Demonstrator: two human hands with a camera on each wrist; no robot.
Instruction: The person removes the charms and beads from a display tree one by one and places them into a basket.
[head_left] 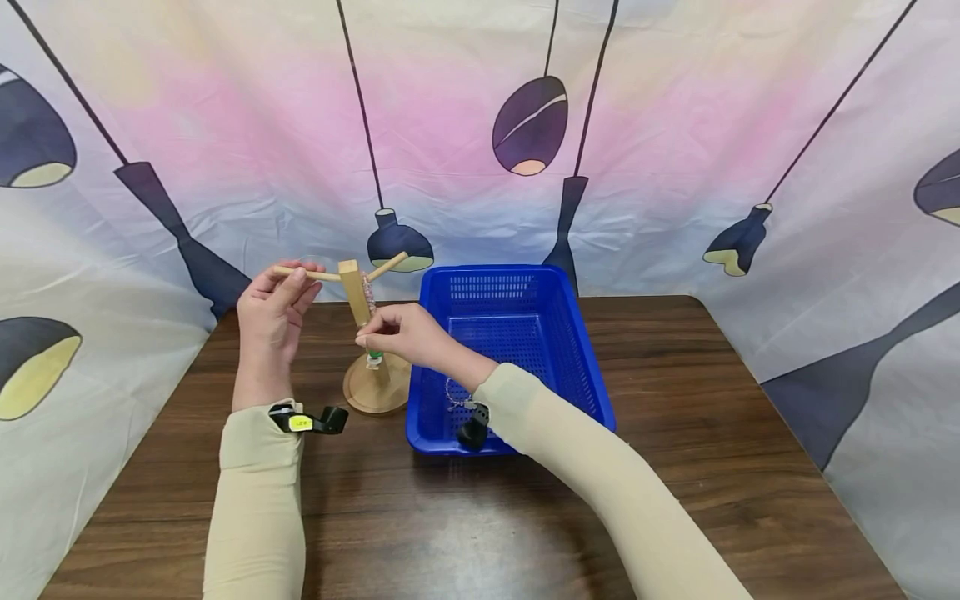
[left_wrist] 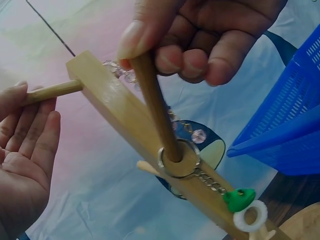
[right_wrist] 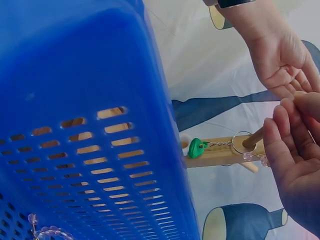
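A wooden stand (head_left: 352, 292) with side pegs rises from a round base (head_left: 375, 396). My left hand (head_left: 272, 321) pinches its upper left peg (head_left: 315, 274) between thumb and fingers. Lower on the post, my right hand (head_left: 412, 333) pinches the tip of a peg (left_wrist: 152, 105) that points towards me. Around that peg sits the metal ring of a keychain (left_wrist: 179, 172), close against the post. From the ring hang a chain, a green animal-shaped charm (left_wrist: 239, 200) and a white ring (left_wrist: 250, 216). A pink beaded bracelet (head_left: 368, 292) hangs by the upper right peg (head_left: 390, 265).
A blue slatted basket (head_left: 592, 375) stands right of the stand, under my right forearm. Inside it lies another beaded bracelet (right_wrist: 52, 231). A printed cloth (head_left: 645, 208) hangs behind the brown wooden table (head_left: 675, 467).
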